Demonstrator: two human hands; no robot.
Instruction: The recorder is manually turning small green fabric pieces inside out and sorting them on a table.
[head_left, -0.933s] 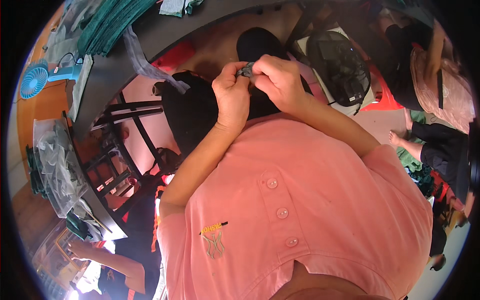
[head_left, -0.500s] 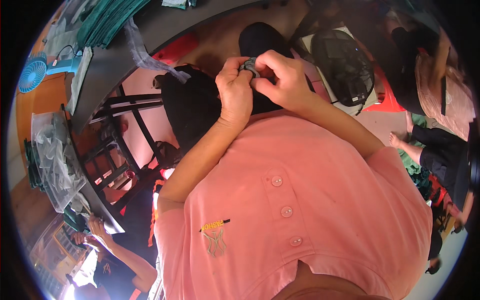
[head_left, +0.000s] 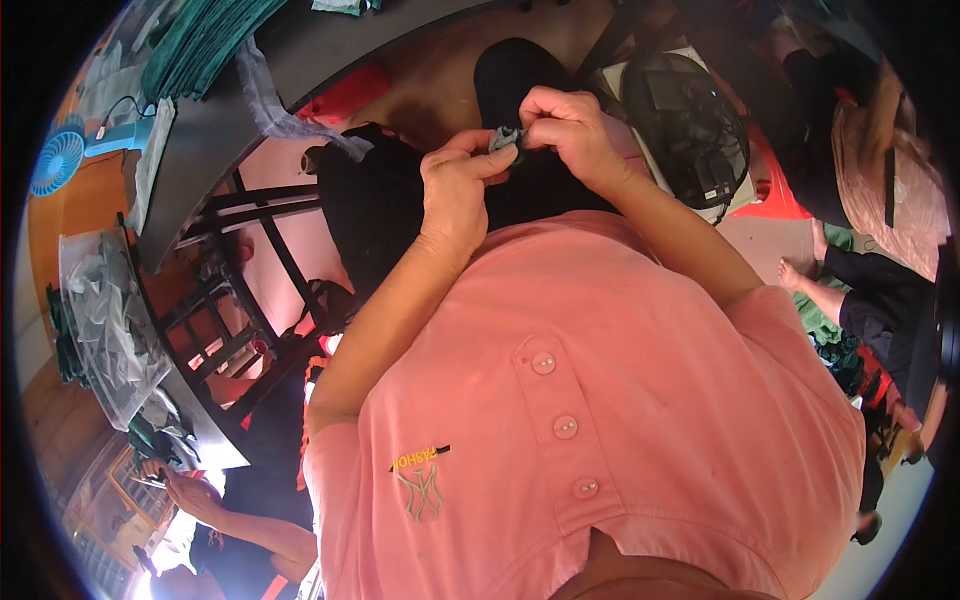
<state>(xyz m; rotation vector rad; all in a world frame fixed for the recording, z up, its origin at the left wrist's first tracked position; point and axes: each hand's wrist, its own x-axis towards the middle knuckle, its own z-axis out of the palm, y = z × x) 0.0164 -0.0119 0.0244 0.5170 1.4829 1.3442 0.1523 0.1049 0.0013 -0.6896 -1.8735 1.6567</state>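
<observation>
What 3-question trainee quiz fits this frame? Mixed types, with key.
1. True or false: both hands pinch the small grey-green fabric piece.
2. What blue device sits at the far left of the grey table? A) handheld fan B) kettle C) drill
3. Which hand is further up the picture?

Key:
1. True: left hand and right hand both grip it.
2. A, the fan.
3. The right hand.

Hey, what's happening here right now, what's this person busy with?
A person in a pink buttoned shirt pinches a small grey-green scrap of fabric between both hands, left hand and right hand, raised above their dark-clad lap. A grey table on the left carries stacked green cloth and a blue handheld fan. Another person's hand works at lower left.
</observation>
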